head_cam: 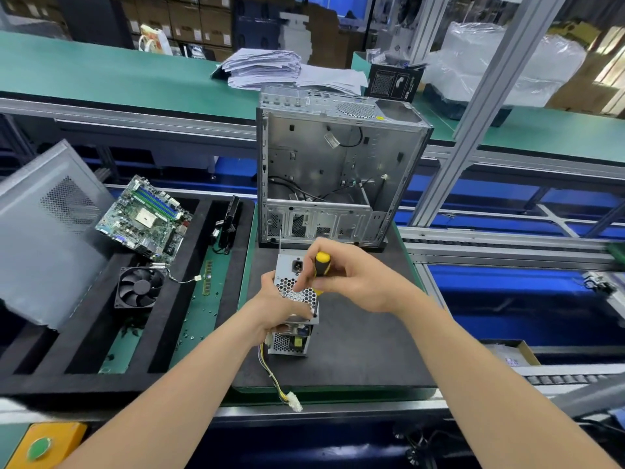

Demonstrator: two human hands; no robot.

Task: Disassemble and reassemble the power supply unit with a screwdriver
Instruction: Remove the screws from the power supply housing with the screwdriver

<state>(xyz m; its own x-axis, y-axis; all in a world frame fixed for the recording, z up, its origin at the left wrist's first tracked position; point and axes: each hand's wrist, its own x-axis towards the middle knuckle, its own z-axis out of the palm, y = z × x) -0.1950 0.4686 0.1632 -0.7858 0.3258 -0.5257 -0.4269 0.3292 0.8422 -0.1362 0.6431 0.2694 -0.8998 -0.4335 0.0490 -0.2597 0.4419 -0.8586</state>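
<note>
A silver power supply unit stands on a dark mat in the middle of the bench, its perforated face turned up. My left hand grips its left side and near edge. My right hand holds a yellow and black screwdriver upright, with the tip set down at the unit's near right corner. A bundle of yellow and black wires with a white plug trails from the unit toward the bench's front edge.
An empty silver computer case stands just behind the unit. To the left lie a motherboard, a black cooling fan, a memory stick, a grey side panel and several loose screws. A paper stack sits beyond.
</note>
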